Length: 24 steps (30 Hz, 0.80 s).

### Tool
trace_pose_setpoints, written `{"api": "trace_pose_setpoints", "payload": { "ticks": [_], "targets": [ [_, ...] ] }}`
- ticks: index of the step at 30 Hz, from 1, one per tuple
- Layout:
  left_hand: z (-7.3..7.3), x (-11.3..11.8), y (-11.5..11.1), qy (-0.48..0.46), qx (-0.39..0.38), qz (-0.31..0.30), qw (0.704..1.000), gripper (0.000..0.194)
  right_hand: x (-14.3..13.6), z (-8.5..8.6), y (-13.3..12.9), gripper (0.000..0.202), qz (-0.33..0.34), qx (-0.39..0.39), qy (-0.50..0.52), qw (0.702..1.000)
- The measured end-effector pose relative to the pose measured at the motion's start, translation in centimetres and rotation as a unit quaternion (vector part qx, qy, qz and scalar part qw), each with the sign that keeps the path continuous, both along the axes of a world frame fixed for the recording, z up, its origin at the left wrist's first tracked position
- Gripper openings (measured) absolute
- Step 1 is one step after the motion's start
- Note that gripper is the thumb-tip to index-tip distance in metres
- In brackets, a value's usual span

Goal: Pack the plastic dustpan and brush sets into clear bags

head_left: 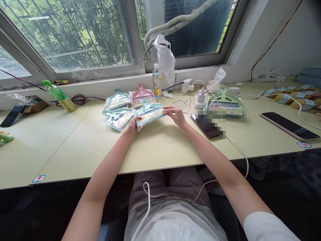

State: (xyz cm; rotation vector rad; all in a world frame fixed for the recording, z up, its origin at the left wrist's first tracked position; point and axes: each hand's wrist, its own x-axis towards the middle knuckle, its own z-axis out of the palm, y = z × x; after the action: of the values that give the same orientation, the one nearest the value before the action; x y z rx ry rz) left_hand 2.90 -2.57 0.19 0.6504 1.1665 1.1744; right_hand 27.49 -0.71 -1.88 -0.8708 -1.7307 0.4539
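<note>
A plastic-wrapped dustpan and brush set (150, 114), with a blue-green pan, is held tilted just above the table between my two hands. My left hand (132, 125) is closed around its left end, thumb on the front. At the right end, my right hand (177, 116) pinches the corner of the wrapping with its fingertips. Close behind and to the left lie two more blue-green wrapped sets, one at the back (118, 100) and one nearer (118, 119). A pink wrapped set (142, 96) lies behind the held one.
A green wrapped set (224, 104) lies right, behind a phone (209, 127). Another phone (289, 126) lies farther right. Drink bottles stand at the back (156, 82) and lean at left (60, 96). White cables run around a charger (200, 99) and over the table's front edge (160, 169).
</note>
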Motion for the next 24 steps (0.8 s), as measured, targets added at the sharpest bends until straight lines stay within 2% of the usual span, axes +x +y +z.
{"api": "trace_pose_setpoints", "payload": {
  "ticks": [2, 5, 8, 11, 15, 18, 20, 22, 24],
  "targets": [
    [0.1, -0.1, -0.1, 0.013, 0.016, -0.034, 0.999, 0.023, 0.2, -0.1, 0.1, 0.017, 0.021, -0.033, 0.045, 0.998],
    [0.0, -0.3, -0.1, 0.038, 0.044, -0.124, 0.991, 0.026, 0.4, -0.4, 0.3, 0.02, 0.012, -0.062, 0.078, 0.995],
    [-0.4, -0.6, 0.0, 0.068, 0.08, -0.212, 0.972, 0.031, 0.5, -0.8, 0.6, 0.02, -0.003, -0.074, 0.101, 0.992],
    [-0.8, -1.0, 0.2, 0.086, 0.126, -0.258, 0.954, 0.037, 0.3, -1.1, 0.6, 0.02, -0.015, -0.063, 0.111, 0.992],
    [-1.1, -1.6, 0.6, 0.101, 0.147, -0.283, 0.942, 0.038, 0.1, -1.2, 0.4, 0.023, -0.039, -0.046, 0.124, 0.99],
    [-1.0, -1.9, 0.7, 0.107, 0.151, -0.293, 0.938, 0.039, 0.0, -1.2, 0.5, 0.032, -0.031, -0.068, 0.14, 0.987],
    [-1.0, -1.9, 0.7, 0.111, 0.153, -0.286, 0.94, 0.045, 0.0, -1.4, 0.6, 0.05, -0.002, -0.118, 0.167, 0.979],
    [-1.1, -2.0, 0.7, 0.121, 0.147, -0.274, 0.943, 0.054, 0.0, -1.6, 0.7, 0.068, 0.043, -0.209, 0.203, 0.956],
    [-1.1, -1.8, 0.6, 0.139, 0.135, -0.268, 0.944, 0.06, 0.1, -1.6, 0.8, 0.065, 0.091, -0.302, 0.227, 0.921]
  ]
}}
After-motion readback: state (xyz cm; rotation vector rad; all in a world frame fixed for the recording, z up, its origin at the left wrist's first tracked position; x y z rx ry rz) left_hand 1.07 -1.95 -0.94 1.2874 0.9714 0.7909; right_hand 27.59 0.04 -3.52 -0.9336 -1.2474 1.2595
